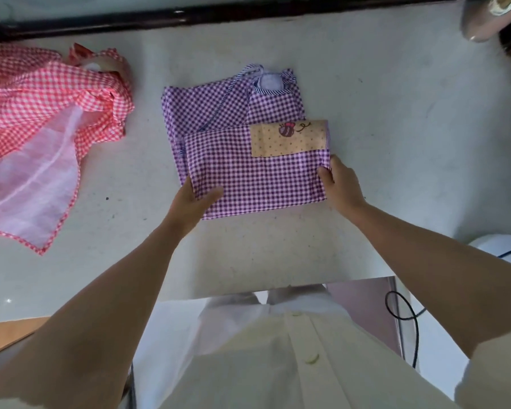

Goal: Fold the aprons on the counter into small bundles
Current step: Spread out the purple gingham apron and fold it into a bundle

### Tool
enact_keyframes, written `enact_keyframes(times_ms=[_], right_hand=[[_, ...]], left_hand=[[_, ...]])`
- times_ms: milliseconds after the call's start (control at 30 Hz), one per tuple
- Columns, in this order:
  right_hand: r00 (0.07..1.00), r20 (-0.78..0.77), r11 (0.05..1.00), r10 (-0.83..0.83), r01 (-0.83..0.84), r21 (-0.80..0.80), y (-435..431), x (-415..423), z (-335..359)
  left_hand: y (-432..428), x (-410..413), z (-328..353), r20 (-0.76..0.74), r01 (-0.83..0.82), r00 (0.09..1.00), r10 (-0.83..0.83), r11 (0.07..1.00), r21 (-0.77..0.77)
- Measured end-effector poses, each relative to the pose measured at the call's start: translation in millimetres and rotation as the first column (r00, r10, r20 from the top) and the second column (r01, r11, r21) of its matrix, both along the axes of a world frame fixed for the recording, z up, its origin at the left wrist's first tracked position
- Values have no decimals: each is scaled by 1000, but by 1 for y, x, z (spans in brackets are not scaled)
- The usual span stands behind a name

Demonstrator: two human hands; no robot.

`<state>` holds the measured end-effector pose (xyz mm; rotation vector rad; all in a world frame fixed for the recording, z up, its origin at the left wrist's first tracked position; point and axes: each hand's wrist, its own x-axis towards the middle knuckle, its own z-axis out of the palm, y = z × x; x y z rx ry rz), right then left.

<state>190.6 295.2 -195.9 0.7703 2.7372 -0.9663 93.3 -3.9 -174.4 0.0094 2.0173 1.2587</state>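
- Two hands work the near flap. The left hand (194,199) grips the lower-left edge of the purple checked apron (248,172), thumb on top. The right hand (341,184) pinches its right edge, probably to keep the layers square for the next fold.
- That apron lies in the middle of the desk (396,128), partly folded, with one yellow pocket patch (288,138) facing up. It is not yet a small bundle.
- One red checked apron (50,113) lies crumpled well apart at the left, unfolded. That makes two aprons in all.
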Motion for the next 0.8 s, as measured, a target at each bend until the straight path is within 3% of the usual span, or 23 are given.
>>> enact_keyframes(times_ms=[67,167,233,333,400,533,600,667,733,800], right_hand=[[999,-33,990,-40,35,-140,-3,-1,2],[994,-66,950,84,-100,-296,-5,4,5],[969,-99,945,227,-244,-219,-2,5,5],[925,-91,930,368,-365,44,2,-5,2],[939,-20,932,343,-338,134,-2,-18,-1],[978,94,965,186,-200,171,-17,-39,-6],[994,55,989,91,-97,112,-17,-39,-6],[999,-27,998,40,-41,-39,-13,-33,-4],[995,-84,976,58,-74,-207,-11,-24,-2],[982,-74,965,176,-187,-184,-9,-18,-3]], left_hand=[[-6,-1,-3,15,147,989,-147,988,-40],[-8,-1,-6,-39,31,999,-35,995,-99],[-7,-1,-8,-68,-76,995,70,993,-91],[-1,-1,-9,-107,-118,989,104,984,-131],[4,-2,-9,-134,-172,979,151,973,-156],[3,-4,-9,-118,-237,967,225,967,-97],[-4,-5,-10,-51,-162,986,159,984,-69],[-12,-6,-11,-44,-75,997,69,987,-142],[-14,-6,-12,-81,-93,994,79,977,-193],[-10,-7,-11,-173,-118,982,79,966,-228]])
